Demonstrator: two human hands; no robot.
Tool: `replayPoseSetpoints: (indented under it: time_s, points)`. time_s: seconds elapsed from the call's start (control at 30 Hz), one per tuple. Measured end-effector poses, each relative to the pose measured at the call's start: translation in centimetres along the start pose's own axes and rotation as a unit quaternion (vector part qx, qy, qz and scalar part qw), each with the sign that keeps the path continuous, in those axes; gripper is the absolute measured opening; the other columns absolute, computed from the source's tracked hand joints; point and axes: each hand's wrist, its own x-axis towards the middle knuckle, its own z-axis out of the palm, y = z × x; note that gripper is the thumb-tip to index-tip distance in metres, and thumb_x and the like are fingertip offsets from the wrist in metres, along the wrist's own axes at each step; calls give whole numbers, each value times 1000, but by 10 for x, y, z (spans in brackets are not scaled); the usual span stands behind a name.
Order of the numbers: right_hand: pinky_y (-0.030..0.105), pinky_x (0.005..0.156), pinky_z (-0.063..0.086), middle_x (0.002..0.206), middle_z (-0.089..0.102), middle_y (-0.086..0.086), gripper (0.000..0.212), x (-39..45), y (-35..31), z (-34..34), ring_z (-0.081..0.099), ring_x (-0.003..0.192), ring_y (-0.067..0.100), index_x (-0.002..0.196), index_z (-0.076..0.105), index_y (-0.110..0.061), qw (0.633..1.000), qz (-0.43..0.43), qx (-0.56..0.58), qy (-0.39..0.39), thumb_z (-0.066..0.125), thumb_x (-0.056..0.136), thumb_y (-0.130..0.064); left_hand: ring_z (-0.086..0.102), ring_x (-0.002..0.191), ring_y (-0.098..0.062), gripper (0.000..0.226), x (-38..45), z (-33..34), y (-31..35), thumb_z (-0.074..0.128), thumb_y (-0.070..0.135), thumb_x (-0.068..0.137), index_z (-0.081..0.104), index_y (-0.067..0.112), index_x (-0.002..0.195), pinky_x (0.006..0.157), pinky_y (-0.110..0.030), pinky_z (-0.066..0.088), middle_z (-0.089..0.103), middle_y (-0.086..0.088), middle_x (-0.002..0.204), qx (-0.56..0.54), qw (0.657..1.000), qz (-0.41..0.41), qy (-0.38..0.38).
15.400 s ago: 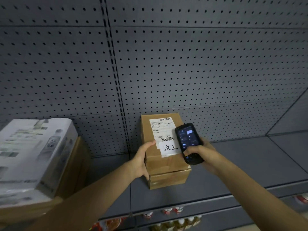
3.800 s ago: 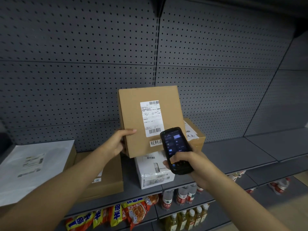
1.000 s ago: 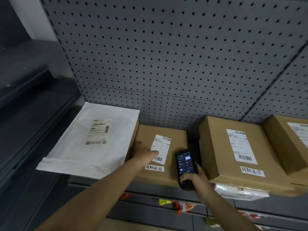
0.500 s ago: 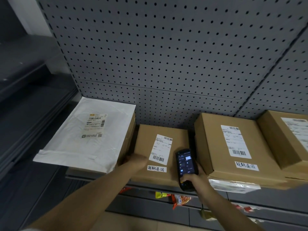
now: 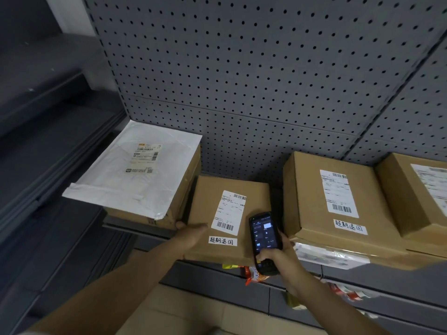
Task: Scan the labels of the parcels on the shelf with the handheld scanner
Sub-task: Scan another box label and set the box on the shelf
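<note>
A flat brown parcel (image 5: 212, 189) lies on the grey shelf (image 5: 217, 274), its white barcode label (image 5: 228, 212) facing up. My left hand (image 5: 193, 234) rests on the parcel's left front corner, thumb at its edge. My right hand (image 5: 278, 258) grips the black handheld scanner (image 5: 264, 240), screen lit, held just right of the label above the parcel's right front edge. To the right sits a larger brown parcel (image 5: 312, 201) with its own label.
A white mailer bag (image 5: 135, 170) lies on a brown box at the left. Another brown box (image 5: 411, 197) stands at the far right. A clear-wrapped packet (image 5: 329, 256) sticks out under the larger parcel. Snack packs (image 5: 254, 274) hang below. A pegboard wall (image 5: 242, 68) backs the shelf.
My left hand slid from the label toward the parcel's left front corner. The scanner stays beside the label. The view shifted slightly.
</note>
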Motion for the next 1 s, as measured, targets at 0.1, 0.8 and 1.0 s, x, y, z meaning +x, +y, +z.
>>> replayPoseSetpoints:
  time_s: [0.1, 0.8, 1.0]
  points:
    - [33, 65, 52, 113, 64, 12, 102, -5, 6, -6, 64, 94, 28, 142, 40, -19, 1000, 8, -4, -16, 66, 45, -3, 43, 131, -37, 100, -6, -7, -16, 67, 63, 76, 19, 18, 152, 95, -53, 42, 39, -11, 149, -63, 996, -31, -57]
    - [32, 68, 47, 106, 65, 7, 76, -79, -28, 10, 60, 95, 24, 129, 46, -24, 998, -59, -7, 19, 67, 65, 10, 52, 117, -37, 71, -52, -69, -14, 85, 23, 67, 53, 21, 130, 89, -65, 48, 52, -13, 131, -173, 946, 30, -274]
    - [38, 74, 54, 114, 66, 11, 90, -121, -70, 20, 63, 104, 31, 135, 45, -18, 991, -128, 1, 47, 72, 51, 2, 51, 118, -35, 73, -91, -96, 17, 87, 19, 59, 54, 22, 124, 89, -63, 49, 54, -12, 129, -206, 929, 121, -282]
